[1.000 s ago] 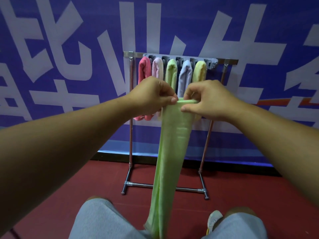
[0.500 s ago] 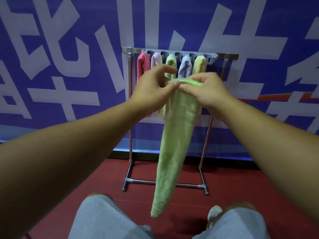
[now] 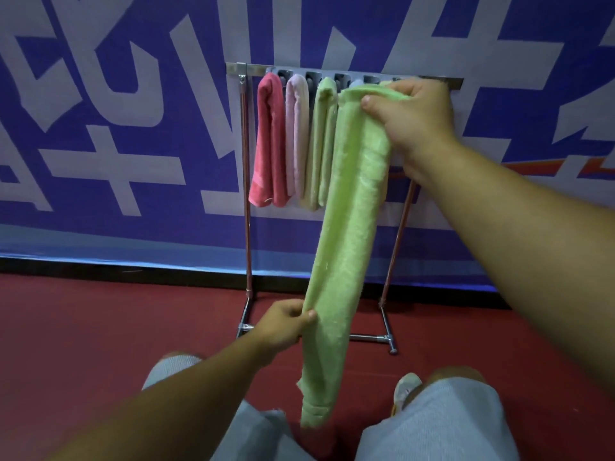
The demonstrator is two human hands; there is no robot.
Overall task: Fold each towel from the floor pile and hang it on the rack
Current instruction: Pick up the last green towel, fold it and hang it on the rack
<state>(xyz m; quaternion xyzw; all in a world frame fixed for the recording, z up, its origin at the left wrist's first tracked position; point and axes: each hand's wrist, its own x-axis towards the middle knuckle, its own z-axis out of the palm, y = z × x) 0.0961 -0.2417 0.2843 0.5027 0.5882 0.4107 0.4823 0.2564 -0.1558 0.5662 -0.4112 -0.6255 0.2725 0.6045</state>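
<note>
A long light green towel (image 3: 349,234), folded into a narrow strip, hangs down in front of the metal rack (image 3: 244,181). My right hand (image 3: 412,118) grips its top end up by the rack's top bar. My left hand (image 3: 286,322) pinches the strip's left edge low down, near the rack's foot. On the rack hang a red towel (image 3: 268,144), a pale pink towel (image 3: 296,138) and a light green towel (image 3: 321,144). Towels farther right on the bar are hidden behind the held towel and my right hand.
The rack stands on a dark red floor (image 3: 100,327) against a blue banner wall (image 3: 133,128) with large white lettering. My knees in grey shorts (image 3: 432,424) and a shoe (image 3: 404,387) fill the bottom of the view.
My left hand has let go of the towel's top and dropped to pinch its lower part. My right hand has carried the top end up and right, toward the rack bar.
</note>
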